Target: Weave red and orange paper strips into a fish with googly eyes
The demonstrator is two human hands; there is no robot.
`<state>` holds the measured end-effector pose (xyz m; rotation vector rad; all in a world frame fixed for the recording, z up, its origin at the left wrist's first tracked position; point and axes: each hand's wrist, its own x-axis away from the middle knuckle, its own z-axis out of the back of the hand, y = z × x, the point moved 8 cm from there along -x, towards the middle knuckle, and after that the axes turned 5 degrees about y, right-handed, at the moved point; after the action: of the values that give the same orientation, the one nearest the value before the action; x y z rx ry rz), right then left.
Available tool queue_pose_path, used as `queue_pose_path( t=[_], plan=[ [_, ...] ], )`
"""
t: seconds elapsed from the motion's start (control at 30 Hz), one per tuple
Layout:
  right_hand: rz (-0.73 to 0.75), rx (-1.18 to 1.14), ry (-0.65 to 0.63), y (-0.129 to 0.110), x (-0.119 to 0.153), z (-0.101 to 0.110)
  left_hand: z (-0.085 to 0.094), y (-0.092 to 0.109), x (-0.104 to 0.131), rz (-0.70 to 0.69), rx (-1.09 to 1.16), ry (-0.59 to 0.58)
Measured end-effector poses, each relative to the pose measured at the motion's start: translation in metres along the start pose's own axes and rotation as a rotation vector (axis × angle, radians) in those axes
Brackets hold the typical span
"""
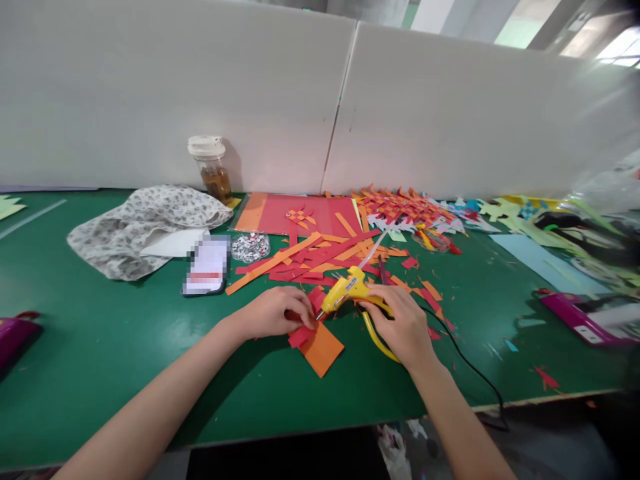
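Observation:
In my right hand (400,323) is a yellow hot glue gun (345,290), its nozzle pointing down and left with a clear glue stick in its back end. The nozzle tip sits beside the fingertips of my left hand (277,312), which pinch a red paper strip (301,335). Under that strip lies an orange paper piece (323,350), one corner pointing toward me. Whether the nozzle touches the paper I cannot tell. Just beyond my hands spreads a pile of red and orange paper strips (305,257).
A phone (207,267), a patterned cloth (130,230), a lidded drink bottle (213,170) and a bag of googly eyes (250,247) stand at the left. Woven paper fish (400,207) pile up at the back right. The gun's black cord (470,360) runs over the table's front edge.

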<state>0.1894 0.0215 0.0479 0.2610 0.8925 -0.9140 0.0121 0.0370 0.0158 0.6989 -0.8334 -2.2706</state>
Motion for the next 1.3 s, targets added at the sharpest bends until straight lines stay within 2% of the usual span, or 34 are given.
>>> queue_pose_path(
  t=[0.4, 0.7, 0.87, 1.07, 1.3],
  plan=[
    [0.023, 0.006, 0.026, -0.0011, -0.0004, 0.0020, 0.0008, -0.0065, 0.0007, 0.024, -0.071, 0.025],
    [0.010, 0.008, 0.011, 0.0017, 0.0000, 0.0022, 0.0012, -0.0070, 0.0004, 0.040, -0.082, 0.020],
    [0.045, -0.014, -0.004, -0.0041, -0.0012, -0.0006, 0.0012, -0.0073, 0.0009, 0.049, -0.083, 0.022],
    [0.045, 0.035, 0.040, -0.0001, -0.0002, 0.0047, 0.0007, -0.0079, 0.0015, 0.050, -0.097, 0.020],
    [0.062, 0.008, 0.008, -0.0054, -0.0005, 0.0010, 0.0006, -0.0083, 0.0012, 0.045, -0.084, 0.030]
  ],
)
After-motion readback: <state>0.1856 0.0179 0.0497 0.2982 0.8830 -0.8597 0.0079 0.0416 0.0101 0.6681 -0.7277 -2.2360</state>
